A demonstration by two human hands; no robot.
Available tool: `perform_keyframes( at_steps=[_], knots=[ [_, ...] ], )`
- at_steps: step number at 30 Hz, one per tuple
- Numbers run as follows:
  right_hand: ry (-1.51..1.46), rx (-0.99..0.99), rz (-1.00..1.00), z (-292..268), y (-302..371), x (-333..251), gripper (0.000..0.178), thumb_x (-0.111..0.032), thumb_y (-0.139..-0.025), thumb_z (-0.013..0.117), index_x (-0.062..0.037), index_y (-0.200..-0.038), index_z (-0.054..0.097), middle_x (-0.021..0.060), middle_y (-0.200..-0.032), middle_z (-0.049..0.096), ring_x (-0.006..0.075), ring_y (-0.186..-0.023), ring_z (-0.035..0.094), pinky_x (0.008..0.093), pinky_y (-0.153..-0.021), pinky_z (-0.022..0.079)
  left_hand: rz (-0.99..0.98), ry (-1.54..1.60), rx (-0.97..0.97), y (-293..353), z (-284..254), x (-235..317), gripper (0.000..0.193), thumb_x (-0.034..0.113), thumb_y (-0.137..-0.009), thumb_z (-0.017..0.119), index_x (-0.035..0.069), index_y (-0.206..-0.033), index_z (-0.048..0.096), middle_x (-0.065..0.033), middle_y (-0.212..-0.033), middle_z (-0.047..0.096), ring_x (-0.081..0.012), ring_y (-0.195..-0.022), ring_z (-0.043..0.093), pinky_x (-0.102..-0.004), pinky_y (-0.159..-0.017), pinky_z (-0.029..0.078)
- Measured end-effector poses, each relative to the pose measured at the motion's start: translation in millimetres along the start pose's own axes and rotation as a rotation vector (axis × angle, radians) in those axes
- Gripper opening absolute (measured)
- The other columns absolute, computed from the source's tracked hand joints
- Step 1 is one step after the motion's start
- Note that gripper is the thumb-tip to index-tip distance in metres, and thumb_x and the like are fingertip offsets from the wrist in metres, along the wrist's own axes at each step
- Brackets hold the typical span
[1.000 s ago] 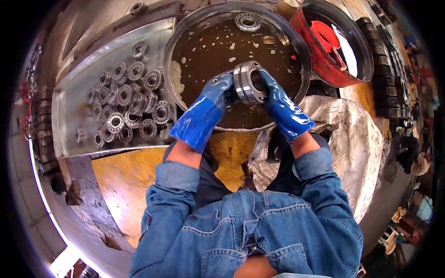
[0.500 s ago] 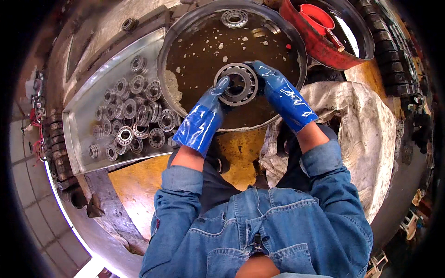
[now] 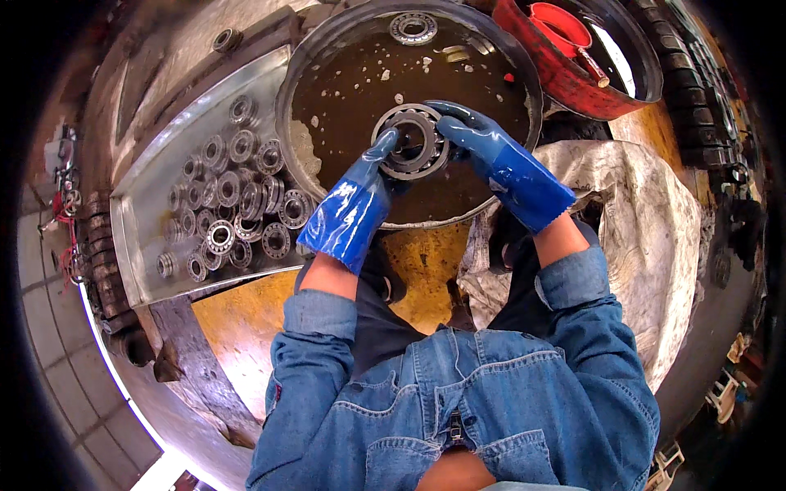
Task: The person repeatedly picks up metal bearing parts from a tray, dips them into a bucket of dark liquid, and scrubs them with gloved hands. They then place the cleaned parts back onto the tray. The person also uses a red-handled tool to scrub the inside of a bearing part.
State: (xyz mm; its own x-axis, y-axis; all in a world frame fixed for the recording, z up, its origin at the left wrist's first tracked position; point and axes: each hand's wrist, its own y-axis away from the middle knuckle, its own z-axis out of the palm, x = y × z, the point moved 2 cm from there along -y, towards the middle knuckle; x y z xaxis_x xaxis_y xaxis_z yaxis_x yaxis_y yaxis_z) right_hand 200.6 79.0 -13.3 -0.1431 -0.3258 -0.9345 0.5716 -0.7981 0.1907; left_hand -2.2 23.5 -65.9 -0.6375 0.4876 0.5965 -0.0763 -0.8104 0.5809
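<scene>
A large steel ball bearing (image 3: pixel 429 123) is held up over a round basin (image 3: pixel 286 98) of murky brown liquid. My left hand (image 3: pixel 372 176), in a blue rubber glove, grips its left side, the thumb over the ring and the other fingers hidden beneath. On the opposite side my right hand (image 3: pixel 483 143), gloved alike, is closed on the rim, with fingers along the far edge and the thumb on the near face. Another bearing (image 3: pixel 413 29) sits at the basin's far side, and pale bits of foam or grease float on the liquid.
To the left, a metal tray (image 3: pixel 135 245) holds many loose bearings (image 3: pixel 220 236). A single bearing (image 3: pixel 227 40) lies beyond it. At the far right stands a red tub (image 3: pixel 565 86) with a red bowl (image 3: pixel 561 24) and a brush (image 3: pixel 595 69). A stained cloth (image 3: pixel 647 237) lies at right.
The bearing has shifted slightly left and up in both hands. My right hand has turned, its thumb now showing on the near face and its wrist farther right.
</scene>
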Motion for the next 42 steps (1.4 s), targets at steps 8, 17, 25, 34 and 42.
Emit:
perform_keyframes(
  at_steps=[8, 17, 25, 34, 42],
  knots=[
    [0.048, 0.043, -0.039, -5.2, -10.5, 21.7, 0.049, -0.029, -0.104, 0.060, -0.0043, -0.146, 0.055, 0.0068, -0.128, 0.067, 0.0128, -0.112, 0.061, 0.0261, -0.095, 0.051, 0.007, 0.014, -0.009, -5.7, 4.0, 1.3, 0.033, 0.026, -0.101, 0.065, 0.005, -0.125, 0.068, -0.0103, -0.115, 0.074, -0.0206, -0.092, 0.072, -0.0358, -0.083, 0.059],
    [-0.102, 0.029, 0.004, 5.6, -1.1, 13.1, 0.046, -0.027, -0.104, 0.058, 0.0006, -0.141, 0.058, 0.0076, -0.129, 0.067, 0.0155, -0.119, 0.061, 0.0319, -0.104, 0.047, 0.004, 0.084, -0.019, -2.2, 1.5, -4.4, 0.032, 0.025, -0.100, 0.066, 0.004, -0.124, 0.069, -0.0108, -0.113, 0.074, -0.0202, -0.091, 0.072, -0.0350, -0.082, 0.059],
    [0.170, 0.105, 0.057, 25.1, 13.5, 13.3, 0.049, -0.033, -0.104, 0.059, 0.0002, -0.140, 0.058, 0.0082, -0.126, 0.068, 0.0156, -0.116, 0.062, 0.0298, -0.100, 0.049, -0.009, 0.143, -0.032, 18.0, 8.8, -11.1, 0.031, 0.025, -0.100, 0.067, 0.003, -0.123, 0.070, -0.0112, -0.112, 0.074, -0.0199, -0.089, 0.072, -0.0344, -0.081, 0.059],
    [0.156, 0.168, 0.165, 13.8, 14.7, 21.6, 0.056, -0.038, -0.102, 0.063, -0.0013, -0.143, 0.056, 0.0090, -0.126, 0.068, 0.0165, -0.115, 0.063, 0.0313, -0.097, 0.050, 0.358, 0.391, 0.156, 36.5, -80.7, 46.0, 0.037, 0.023, -0.100, 0.066, 0.004, -0.131, 0.063, -0.0112, -0.117, 0.073, -0.0237, -0.107, 0.070, -0.0389, -0.096, 0.057],
    [0.426, 0.218, 0.140, -60.2, -31.2, 107.3, 0.069, -0.044, -0.095, 0.073, -0.0015, -0.146, 0.053, 0.0084, -0.119, 0.069, 0.0165, -0.106, 0.066, 0.0312, -0.086, 0.053, 0.604, 0.308, 0.311, 58.5, -86.1, 65.1, 0.054, 0.038, -0.103, 0.062, 0.008, -0.147, 0.052, -0.0130, -0.139, 0.060, -0.0253, -0.127, 0.058, -0.0373, -0.106, 0.047]
  ],
)
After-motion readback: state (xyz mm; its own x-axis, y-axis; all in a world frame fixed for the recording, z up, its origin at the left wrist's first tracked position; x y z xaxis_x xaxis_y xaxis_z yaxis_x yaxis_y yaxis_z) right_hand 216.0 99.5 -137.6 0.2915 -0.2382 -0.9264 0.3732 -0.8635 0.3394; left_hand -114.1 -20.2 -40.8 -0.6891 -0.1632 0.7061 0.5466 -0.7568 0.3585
